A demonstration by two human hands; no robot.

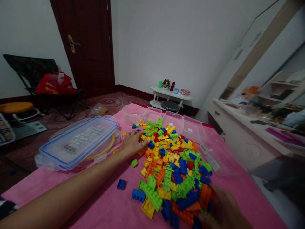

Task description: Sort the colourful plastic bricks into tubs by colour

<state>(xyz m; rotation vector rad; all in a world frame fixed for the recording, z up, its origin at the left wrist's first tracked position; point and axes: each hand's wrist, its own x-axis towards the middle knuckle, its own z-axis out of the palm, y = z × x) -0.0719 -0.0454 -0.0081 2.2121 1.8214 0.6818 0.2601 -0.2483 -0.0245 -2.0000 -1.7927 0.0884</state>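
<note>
A big heap of plastic building bricks [171, 165] in yellow, green, blue, orange and red lies on a pink cloth [107, 203]. My left hand [132, 143] reaches across to the heap's far left edge, fingers stretched flat onto yellow and blue bricks. My right hand [222, 208] rests at the heap's near right corner, fingers curled over green and orange bricks; what they hold is hidden in shadow. A single blue brick [121, 184] and a small green brick [133, 163] lie apart, left of the heap.
Stacked clear lids with blue rims [78, 143] sit at the left. Several empty clear tubs [166, 119] line the table's far edge. A white dresser [245, 136] stands right, a small white shelf [170, 95] by the wall, a folding chair [35, 79] and a dark door [88, 44] behind.
</note>
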